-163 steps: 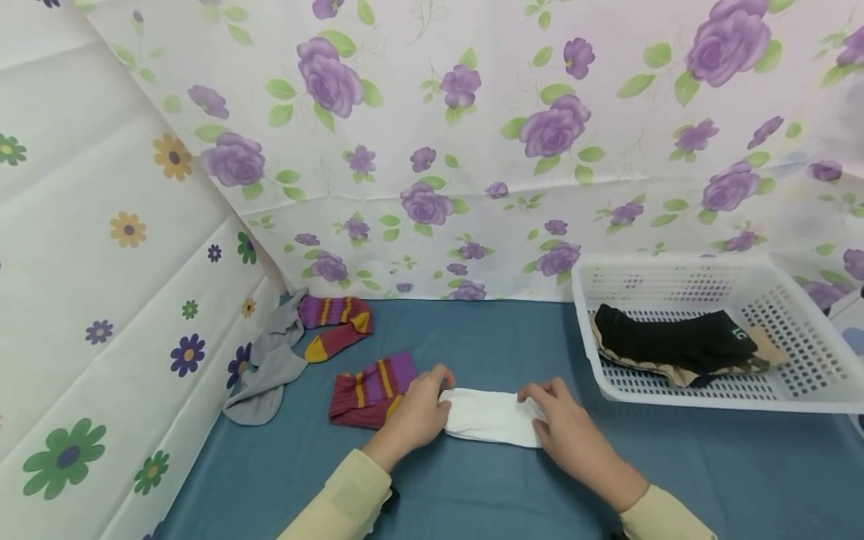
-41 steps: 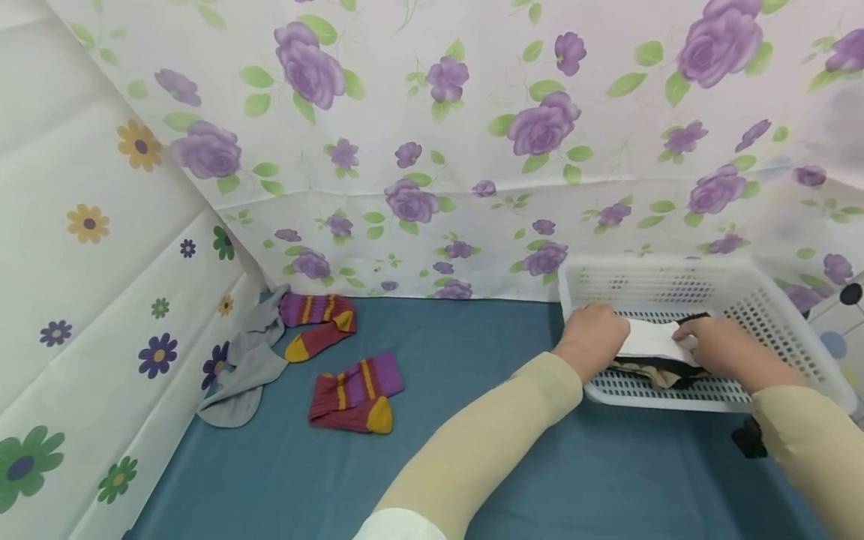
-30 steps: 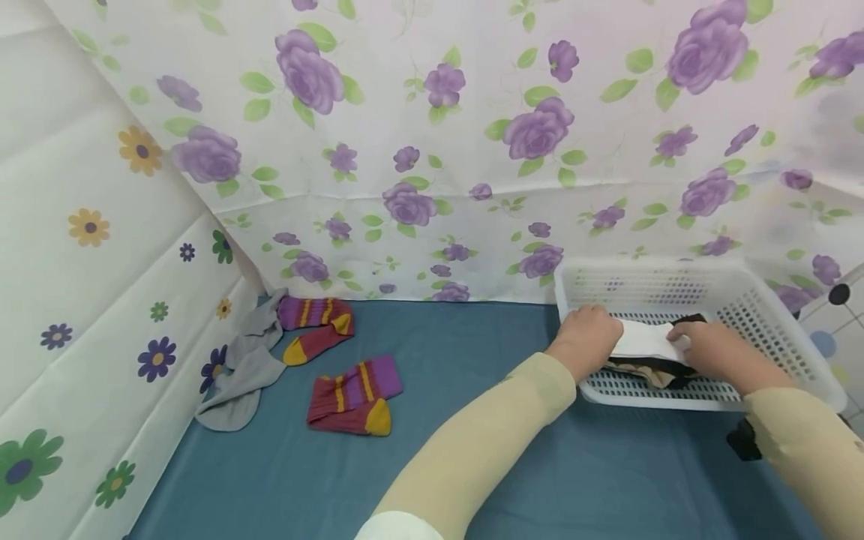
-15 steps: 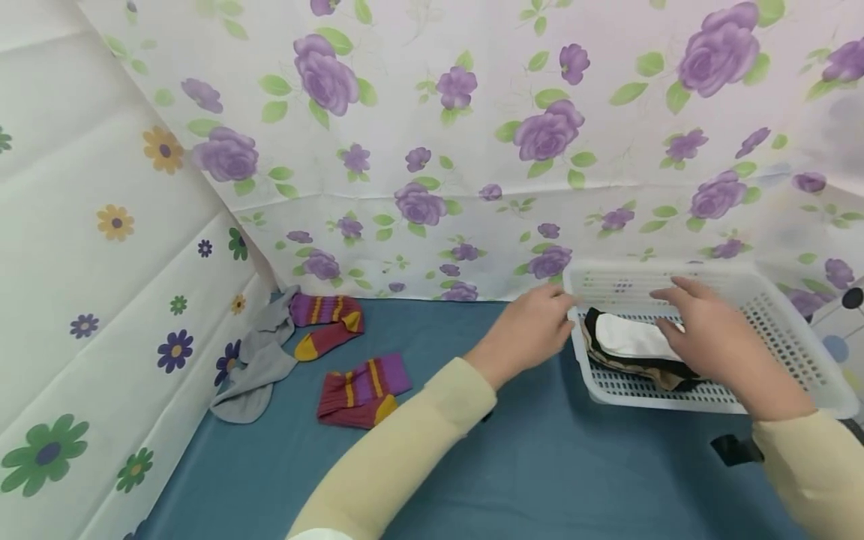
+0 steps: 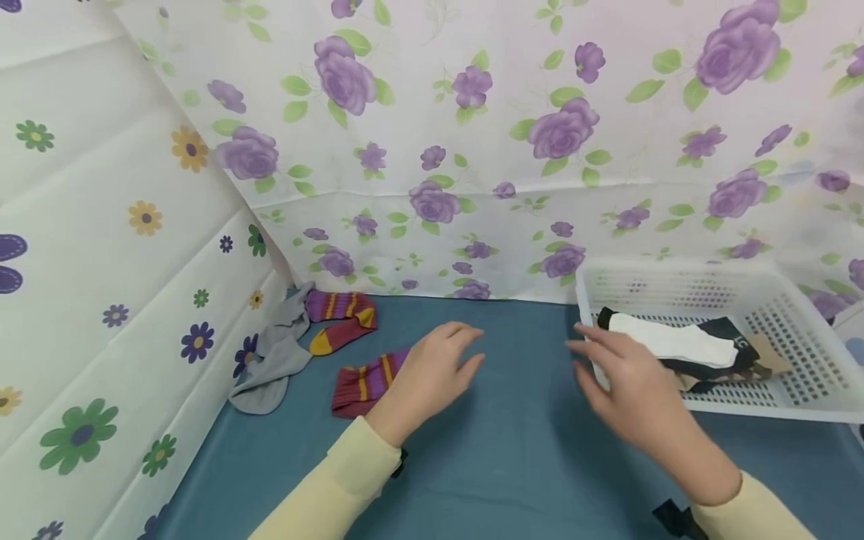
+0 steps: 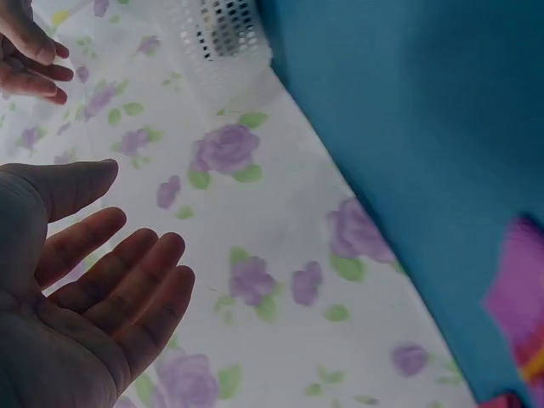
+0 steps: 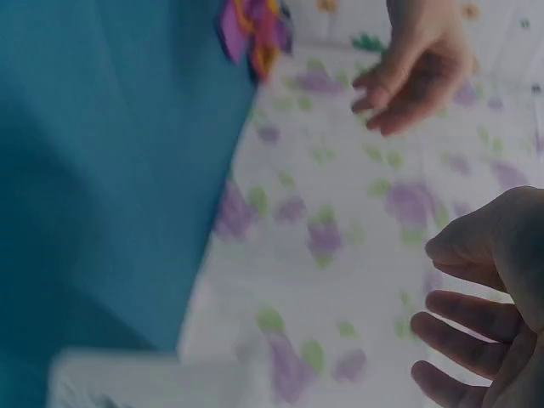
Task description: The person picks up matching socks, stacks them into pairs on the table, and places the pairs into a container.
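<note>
My left hand hovers over the blue cloth with relaxed fingers and holds nothing. It partly hides a folded maroon-and-purple striped sock behind it. Fingers spread, my right hand is in the air just left of and in front of the white plastic basket, also holding nothing. Inside the basket a folded white sock lies on top of a black sock, with tan fabric beneath. Both wrist views show the palms bare, fingers slightly bent.
At the back left, another striped sock with yellow toe and heel lies bent beside grey socks. A flowered sheet hangs behind the blue cloth, and a second flowered sheet borders the left side.
Earlier both hands held the white sock on the cloth, then laid it on the pile in the basket. They have since let go and moved left, out of the basket.
</note>
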The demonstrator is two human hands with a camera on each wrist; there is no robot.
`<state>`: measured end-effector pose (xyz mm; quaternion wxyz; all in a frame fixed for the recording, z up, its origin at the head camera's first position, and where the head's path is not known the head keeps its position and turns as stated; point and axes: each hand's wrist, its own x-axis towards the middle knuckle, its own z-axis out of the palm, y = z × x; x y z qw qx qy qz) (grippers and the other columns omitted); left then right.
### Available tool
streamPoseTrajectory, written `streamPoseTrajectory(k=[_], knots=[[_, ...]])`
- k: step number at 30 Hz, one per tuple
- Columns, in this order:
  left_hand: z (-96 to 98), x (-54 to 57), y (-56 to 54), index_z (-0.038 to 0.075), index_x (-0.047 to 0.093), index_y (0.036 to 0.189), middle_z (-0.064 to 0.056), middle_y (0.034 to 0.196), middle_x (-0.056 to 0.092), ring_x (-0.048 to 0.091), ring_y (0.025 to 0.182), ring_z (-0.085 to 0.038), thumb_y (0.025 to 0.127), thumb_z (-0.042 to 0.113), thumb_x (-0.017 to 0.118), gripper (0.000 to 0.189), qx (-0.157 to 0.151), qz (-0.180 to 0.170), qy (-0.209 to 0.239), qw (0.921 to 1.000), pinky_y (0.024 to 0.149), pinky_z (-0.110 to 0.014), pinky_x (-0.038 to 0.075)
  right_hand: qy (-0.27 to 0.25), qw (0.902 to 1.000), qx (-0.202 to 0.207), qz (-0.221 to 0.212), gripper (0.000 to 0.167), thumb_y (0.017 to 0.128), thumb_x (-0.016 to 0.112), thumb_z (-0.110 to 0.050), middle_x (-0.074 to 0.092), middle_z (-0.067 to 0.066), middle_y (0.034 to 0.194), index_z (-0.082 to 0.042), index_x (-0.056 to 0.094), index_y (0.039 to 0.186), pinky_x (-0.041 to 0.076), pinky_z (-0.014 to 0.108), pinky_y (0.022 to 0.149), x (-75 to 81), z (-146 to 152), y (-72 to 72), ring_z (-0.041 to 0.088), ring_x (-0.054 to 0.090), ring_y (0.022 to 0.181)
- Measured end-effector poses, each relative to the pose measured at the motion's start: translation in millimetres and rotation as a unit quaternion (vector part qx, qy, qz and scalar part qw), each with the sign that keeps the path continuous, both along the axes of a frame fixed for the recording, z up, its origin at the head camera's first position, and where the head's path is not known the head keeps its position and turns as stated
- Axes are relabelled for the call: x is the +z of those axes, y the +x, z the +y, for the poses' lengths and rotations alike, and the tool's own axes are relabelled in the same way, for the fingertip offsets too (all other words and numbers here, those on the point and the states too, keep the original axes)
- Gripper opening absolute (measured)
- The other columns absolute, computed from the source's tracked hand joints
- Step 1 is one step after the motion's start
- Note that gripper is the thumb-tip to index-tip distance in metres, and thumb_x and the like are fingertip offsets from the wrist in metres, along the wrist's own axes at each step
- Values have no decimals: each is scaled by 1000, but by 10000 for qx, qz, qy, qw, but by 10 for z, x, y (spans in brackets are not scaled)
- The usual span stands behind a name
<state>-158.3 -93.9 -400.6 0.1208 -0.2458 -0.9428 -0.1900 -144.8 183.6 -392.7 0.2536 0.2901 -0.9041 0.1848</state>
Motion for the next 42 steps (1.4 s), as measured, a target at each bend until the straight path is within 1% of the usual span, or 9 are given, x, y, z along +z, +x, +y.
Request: streamPoseTrajectory(k=[5,12,16,20,23,27,31,38,42], knots=[[-125,-190,174,18,60,121,1,117,62,59,108,-13,92,35,59,34,30,-220,-100,9997,87,-30,52,257,9983,291,-444,35,77,72,-18,58,9,128,-13,67,111,49,42,88,-316,-140,106,25,58,111],[-229,-541,314,17,64,116,3,112,64,59,106,-13,88,30,65,30,51,-902,-322,9954,88,-32,51,553,9897,-24,-1320,36,79,73,-26,56,9,130,-16,66,113,50,42,89,-693,-242,176,25,57,113],[-362,-656,301,16,66,114,1,112,65,59,107,-15,87,30,66,31,184,-1132,-379,9927,89,-35,50,828,9820,-138,-1689,37,79,74,-28,56,11,130,-16,67,112,49,45,88,-790,-257,187,28,58,112],[-618,-672,186,13,65,115,-3,114,64,58,108,-20,85,31,68,34,700,-1230,-235,9897,91,-41,48,844,9801,-212,-1782,36,78,75,-29,57,10,130,-17,68,111,49,45,89,-820,-272,187,27,58,113],[-880,-688,84,11,61,121,-7,119,62,55,112,-26,83,32,71,44,1356,-1431,-295,9799,94,-47,45,756,9801,-182,-1827,36,79,75,-29,56,9,130,-17,67,112,49,45,89,-844,-301,205,27,57,114],[-1180,-758,8,7,49,134,-17,130,53,48,119,-36,82,37,70,64,2173,-2050,-722,9516,96,-59,38,716,9779,-203,-1952,36,79,74,-30,56,8,131,-19,67,113,49,45,90,-892,-333,251,26,56,115],[-1295,-824,11,2,42,137,-25,132,46,44,118,-42,84,38,69,69,2542,-2567,-800,9290,93,-63,38,746,9757,-284,-2038,36,79,74,-31,56,7,131,-19,67,112,48,46,90,-923,-360,261,26,56,116],[-1154,-887,12,3,55,125,-20,113,59,56,102,-36,84,29,70,51,2418,-1946,-732,9478,84,-52,49,716,9712,-250,-2259,36,80,73,-31,55,6,133,-19,67,113,46,47,93,-908,-416,240,26,54,118],[-1031,-888,-30,8,61,103,-9,91,62,59,82,-24,85,24,70,27,2217,-1995,-464,9534,70,-41,50,720,9729,-189,-2188,36,80,73,-31,56,7,132,-19,67,113,47,45,93,-895,-426,202,25,56,116]])
